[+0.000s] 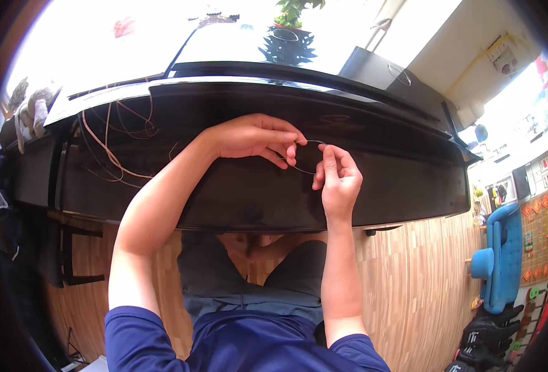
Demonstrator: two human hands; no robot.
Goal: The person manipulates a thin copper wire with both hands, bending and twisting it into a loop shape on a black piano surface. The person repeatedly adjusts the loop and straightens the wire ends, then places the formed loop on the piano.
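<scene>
Between my two hands a thin wire or cord [303, 170] bends into a small open loop. My left hand [258, 139] reaches across from the left, thumb and fingers pinched on one side of the loop. On the other side my right hand [339, 177] is closed, its thumb pressed against the curled fingers with the strand between them. Both hands are held just above the glossy black piano-like surface [255, 201] in front of my lap. What the strand is made of is too fine to make out.
Tan and dark cords [107, 149] lie loosely on the left of the black surface. A potted plant [289, 13] stands at the back. To the right are a blue sofa [503, 260] and a blue stool [481, 263] on the wooden floor [404, 279].
</scene>
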